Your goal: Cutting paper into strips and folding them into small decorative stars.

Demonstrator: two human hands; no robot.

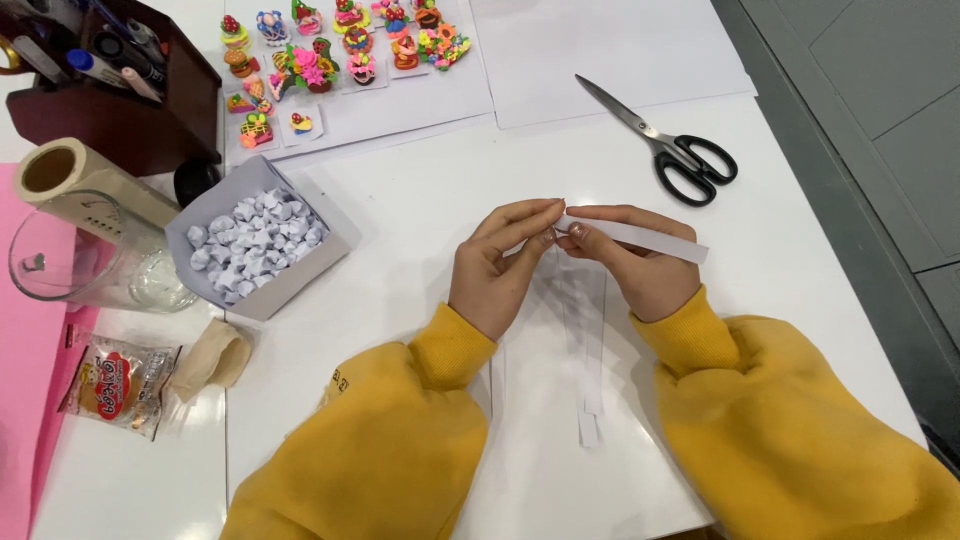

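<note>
Yellow sleeves [400,440] framed both hands, left [495,265] and right [630,255], pinching a narrow white paper strip [640,238] above the table [420,200], its long axis running rightward, slightly toward the person.

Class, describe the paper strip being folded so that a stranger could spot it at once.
Start at the white table, below the black-handled scissors. Both hands, left hand and right hand, pinch one paper strip there. Unlike the loose strips lying flat beneath, it is lifted and held.
</note>
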